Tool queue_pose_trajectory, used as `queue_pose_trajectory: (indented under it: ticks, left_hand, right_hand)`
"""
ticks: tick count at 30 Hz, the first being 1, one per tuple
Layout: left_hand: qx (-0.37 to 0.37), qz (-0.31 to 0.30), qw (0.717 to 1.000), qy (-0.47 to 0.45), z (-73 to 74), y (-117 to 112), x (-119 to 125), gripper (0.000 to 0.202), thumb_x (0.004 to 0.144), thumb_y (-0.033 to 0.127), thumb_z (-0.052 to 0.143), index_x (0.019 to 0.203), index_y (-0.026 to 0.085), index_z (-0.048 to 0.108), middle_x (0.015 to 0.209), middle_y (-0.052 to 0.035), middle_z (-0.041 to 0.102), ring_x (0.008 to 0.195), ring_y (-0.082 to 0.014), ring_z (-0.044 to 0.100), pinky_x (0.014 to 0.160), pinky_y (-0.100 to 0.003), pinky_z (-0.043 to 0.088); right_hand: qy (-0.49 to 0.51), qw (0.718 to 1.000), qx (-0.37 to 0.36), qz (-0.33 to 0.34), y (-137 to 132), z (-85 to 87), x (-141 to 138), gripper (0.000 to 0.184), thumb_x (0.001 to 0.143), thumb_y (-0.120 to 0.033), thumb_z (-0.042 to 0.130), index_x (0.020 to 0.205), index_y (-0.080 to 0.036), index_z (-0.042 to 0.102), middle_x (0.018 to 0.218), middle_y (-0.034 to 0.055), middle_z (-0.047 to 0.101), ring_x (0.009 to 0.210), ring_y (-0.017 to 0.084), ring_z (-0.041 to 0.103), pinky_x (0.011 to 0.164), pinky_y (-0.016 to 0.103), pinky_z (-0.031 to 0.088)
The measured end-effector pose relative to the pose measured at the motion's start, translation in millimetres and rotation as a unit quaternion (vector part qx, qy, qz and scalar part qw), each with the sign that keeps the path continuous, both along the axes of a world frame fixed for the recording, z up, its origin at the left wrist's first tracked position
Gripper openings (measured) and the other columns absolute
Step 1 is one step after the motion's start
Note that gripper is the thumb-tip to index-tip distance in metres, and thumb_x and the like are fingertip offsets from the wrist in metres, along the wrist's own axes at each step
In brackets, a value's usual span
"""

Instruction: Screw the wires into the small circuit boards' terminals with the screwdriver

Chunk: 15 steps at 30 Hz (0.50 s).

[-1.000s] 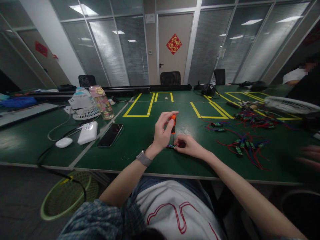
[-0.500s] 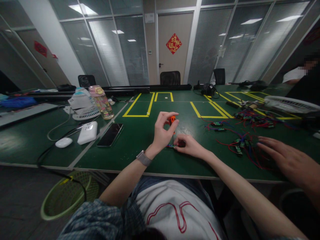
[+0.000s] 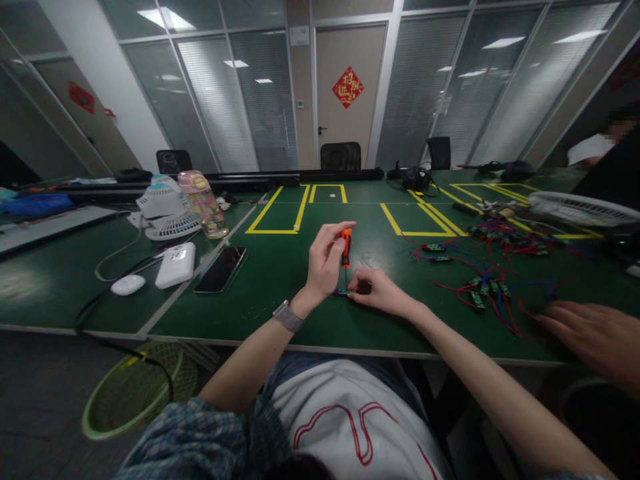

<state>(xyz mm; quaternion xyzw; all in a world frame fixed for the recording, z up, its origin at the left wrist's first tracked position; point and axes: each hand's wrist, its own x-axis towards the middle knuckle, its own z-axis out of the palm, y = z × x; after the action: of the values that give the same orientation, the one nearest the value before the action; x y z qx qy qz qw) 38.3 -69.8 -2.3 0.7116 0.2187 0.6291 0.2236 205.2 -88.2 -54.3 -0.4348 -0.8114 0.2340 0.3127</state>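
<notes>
Plainly, left hand (image 3: 325, 257) gripping slender, orange screwdriver (image 3: 347, 253); right hand (image 3: 377, 292) pinching narrow circuit board (image 3: 341, 292)

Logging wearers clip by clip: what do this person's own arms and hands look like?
The left hand and right hand are gloveless. A grey watch-like band circles the left wrist, and a dark bluish plaid sleeve ends near that elbow; the right forearm looks uncovered.

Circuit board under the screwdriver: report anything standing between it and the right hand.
Nothing visible does: the right hand is at the right end of the circuit board. The screwdriver stands upright, just left of that hand's fingertips.
</notes>
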Motion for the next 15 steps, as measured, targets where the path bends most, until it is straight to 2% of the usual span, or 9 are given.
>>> queue_pose_trajectory:
  ticks: [7, 12, 15]
  left_hand:
    - [0.001, -0.033, 0.999, 0.008, -0.7, -0.6, 2.4, 0.026, 0.095, 0.024, 0.049, 0.116, 0.024, 0.065, 0.105, -0.0063, 0.059, 0.094, -0.0168, 0.058, 0.072, -0.026, 0.051]
    - [0.012, -0.013, 1.000, 0.003, -1.8, -0.9, 3.7, 0.021, 0.090, 0.023, 0.061, 0.110, 0.025, 0.067, 0.099, -0.0046, 0.054, 0.093, -0.0159, 0.056, 0.074, -0.026, 0.052]
    - [0.009, -0.008, 1.000, 0.002, -1.1, -1.5, 2.9, 0.021, 0.091, 0.025, 0.059, 0.110, 0.025, 0.067, 0.100, -0.0049, 0.053, 0.093, -0.0159, 0.056, 0.074, -0.025, 0.052]
  right_hand:
    - [0.006, 1.000, -0.004, 0.005, 1.3, -2.4, 0.5, 0.007, 0.073, -0.014, 0.068, 0.073, -0.016, 0.062, 0.070, -0.0006, 0.058, 0.062, 0.012, 0.052, 0.059, 0.024, 0.042]
    - [0.013, 1.000, -0.009, 0.009, 1.3, -3.0, 0.8, 0.007, 0.073, -0.014, 0.067, 0.073, -0.017, 0.061, 0.067, -0.0015, 0.057, 0.061, 0.013, 0.052, 0.058, 0.024, 0.041]
    - [0.013, 1.000, -0.008, 0.008, 0.8, -2.2, 0.6, 0.006, 0.073, -0.014, 0.067, 0.073, -0.017, 0.061, 0.068, -0.0014, 0.057, 0.061, 0.013, 0.052, 0.059, 0.025, 0.041]
